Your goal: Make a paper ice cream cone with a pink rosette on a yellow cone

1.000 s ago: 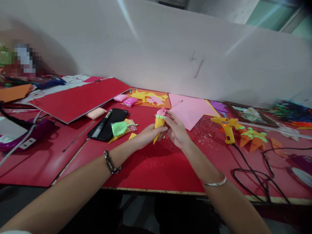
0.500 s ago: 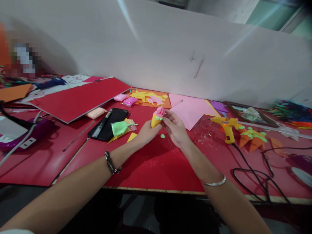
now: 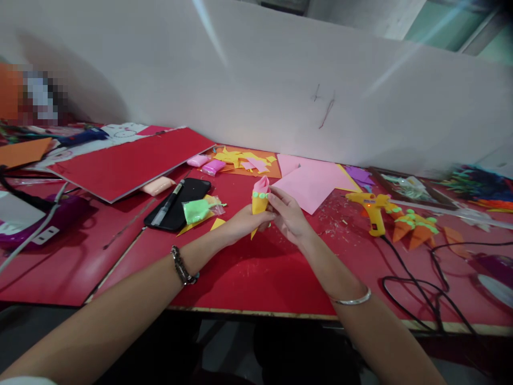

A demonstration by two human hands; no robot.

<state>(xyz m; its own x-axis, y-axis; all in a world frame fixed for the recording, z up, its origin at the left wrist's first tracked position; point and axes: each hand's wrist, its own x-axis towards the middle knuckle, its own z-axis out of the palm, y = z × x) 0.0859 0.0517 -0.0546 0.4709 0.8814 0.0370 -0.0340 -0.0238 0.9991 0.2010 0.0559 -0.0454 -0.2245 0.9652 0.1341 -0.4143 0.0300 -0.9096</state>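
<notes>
A small yellow paper cone (image 3: pixel 259 206) with a pink top and green dots stands upright above the red table (image 3: pixel 256 272). My left hand (image 3: pixel 240 222) is closed around its lower part. My right hand (image 3: pixel 289 216) touches the cone's right side near the green dots, fingers pinched against it. Both forearms reach in from the bottom of the view.
A black phone (image 3: pixel 180 203) with a pen on it, a green clay bag (image 3: pixel 196 210), pink clay bags (image 3: pixel 212 167), pink paper (image 3: pixel 312 184), a yellow glue gun (image 3: pixel 372 209) with black cable, orange paper carrots (image 3: pixel 414 230), a red board (image 3: pixel 128 160), and a white wall behind.
The cone was tilted with a green dot lying on the table half a second ago; now it is upright again and my right hand presses at its side. The loose dot is gone from view.
</notes>
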